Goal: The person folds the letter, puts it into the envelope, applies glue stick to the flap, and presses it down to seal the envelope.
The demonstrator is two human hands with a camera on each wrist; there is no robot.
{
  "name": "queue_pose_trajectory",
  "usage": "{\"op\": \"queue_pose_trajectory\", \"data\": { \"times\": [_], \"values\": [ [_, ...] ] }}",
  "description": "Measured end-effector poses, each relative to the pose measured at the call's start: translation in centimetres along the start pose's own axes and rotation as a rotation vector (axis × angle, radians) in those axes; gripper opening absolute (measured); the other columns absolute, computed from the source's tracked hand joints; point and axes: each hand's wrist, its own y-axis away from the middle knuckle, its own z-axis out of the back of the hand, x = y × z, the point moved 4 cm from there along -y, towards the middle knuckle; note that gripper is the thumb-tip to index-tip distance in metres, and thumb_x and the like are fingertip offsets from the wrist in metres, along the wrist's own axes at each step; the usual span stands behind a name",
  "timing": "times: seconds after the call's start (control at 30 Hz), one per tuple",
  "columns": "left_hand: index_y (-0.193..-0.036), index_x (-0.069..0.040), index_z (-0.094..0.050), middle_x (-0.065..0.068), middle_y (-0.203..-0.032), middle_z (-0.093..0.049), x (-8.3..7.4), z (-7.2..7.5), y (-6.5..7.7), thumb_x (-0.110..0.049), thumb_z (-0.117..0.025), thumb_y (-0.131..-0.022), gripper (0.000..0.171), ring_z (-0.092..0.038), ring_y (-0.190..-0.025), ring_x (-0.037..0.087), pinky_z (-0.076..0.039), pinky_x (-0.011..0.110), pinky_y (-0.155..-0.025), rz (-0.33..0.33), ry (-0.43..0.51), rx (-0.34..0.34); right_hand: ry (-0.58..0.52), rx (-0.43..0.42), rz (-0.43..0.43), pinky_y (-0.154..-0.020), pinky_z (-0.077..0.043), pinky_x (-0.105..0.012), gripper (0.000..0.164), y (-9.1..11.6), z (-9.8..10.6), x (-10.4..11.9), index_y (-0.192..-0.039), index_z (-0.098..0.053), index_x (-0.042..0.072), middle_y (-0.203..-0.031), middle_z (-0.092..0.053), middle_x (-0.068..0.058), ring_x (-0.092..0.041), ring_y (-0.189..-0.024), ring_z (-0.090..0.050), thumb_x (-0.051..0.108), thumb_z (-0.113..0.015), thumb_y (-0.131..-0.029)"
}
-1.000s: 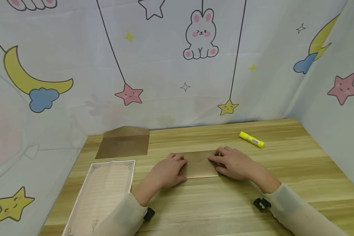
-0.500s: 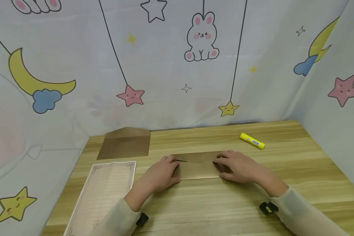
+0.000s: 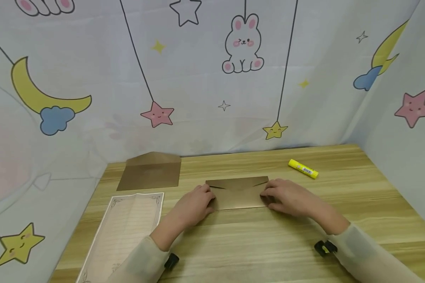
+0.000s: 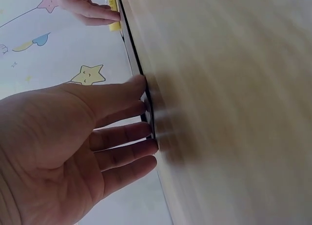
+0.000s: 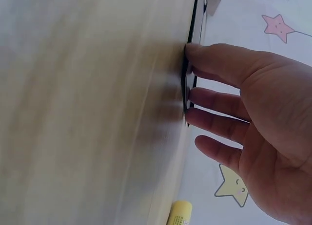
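Note:
A flat brown envelope (image 3: pixel 238 198) lies on the wooden table in front of me, its top flap folded down but lifted a little at both corners. At its left end, my left hand (image 3: pixel 191 206) holds the edge between thumb and fingers. My right hand (image 3: pixel 292 197) grips the opposite end in the same way. In the left wrist view the thumb and fingertips of the left hand (image 4: pixel 92 142) meet at the envelope's dark, thin edge. The right wrist view has the right hand (image 5: pixel 253 108) likewise at the edge, little finger apart from it.
Another brown envelope (image 3: pixel 150 177) lies at the back left with its flap up. In front of it is a lined letter sheet (image 3: pixel 127 226) with an ornate border, partly under the left sleeve. A yellow glue stick (image 3: pixel 303 169) lies at the back right. A patterned curtain (image 3: pixel 202 78) hangs behind the table.
Both hands have moved apart to the envelope's ends, uncovering more of it. Its flap corners have risen, and the envelope has shifted slightly away from me. The glue stick stays put.

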Motion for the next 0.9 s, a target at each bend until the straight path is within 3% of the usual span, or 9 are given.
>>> {"op": "queue_pose_trajectory", "data": {
  "times": [0.33, 0.6, 0.9],
  "values": [
    [-0.116, -0.005, -0.076, 0.009, -0.109, -0.063, 0.6, 0.2, -2.4, -0.014, -0.079, -0.098, 0.02, -0.064, -0.105, 0.029, -0.059, 0.042, -0.087, 0.039, -0.031, -0.018, 0.014, -0.021, -0.014, -0.095, -0.057, -0.044, 0.028, -1.6, 0.1, -1.6, -0.122, -0.077, 0.007, -0.118, -0.068, -0.004, -0.022, -0.108, -0.066, 0.012, -0.082, -0.095],
    [-0.116, -0.007, -0.075, 0.007, -0.11, -0.061, 2.0, 0.0, -4.5, -0.012, -0.076, -0.101, 0.016, -0.064, -0.104, 0.026, -0.058, 0.042, -0.087, 0.079, -0.006, -0.023, 0.025, -0.009, -0.102, -0.089, -0.057, -0.044, 0.03, -3.3, 0.2, -3.2, -0.127, -0.075, 0.005, -0.117, -0.067, -0.007, -0.022, -0.102, -0.066, 0.01, -0.078, -0.098],
    [-0.118, -0.008, -0.074, 0.006, -0.112, -0.061, 3.6, -0.2, -6.6, -0.012, -0.072, -0.104, 0.016, -0.064, -0.107, 0.026, -0.058, 0.039, -0.089, 0.131, -0.025, -0.028, -0.007, -0.014, -0.163, -0.098, -0.056, -0.051, 0.033, -5.5, -0.1, -4.8, -0.133, -0.072, 0.002, -0.128, -0.067, -0.016, -0.033, -0.115, -0.066, 0.008, -0.074, -0.1]
  ]
}}
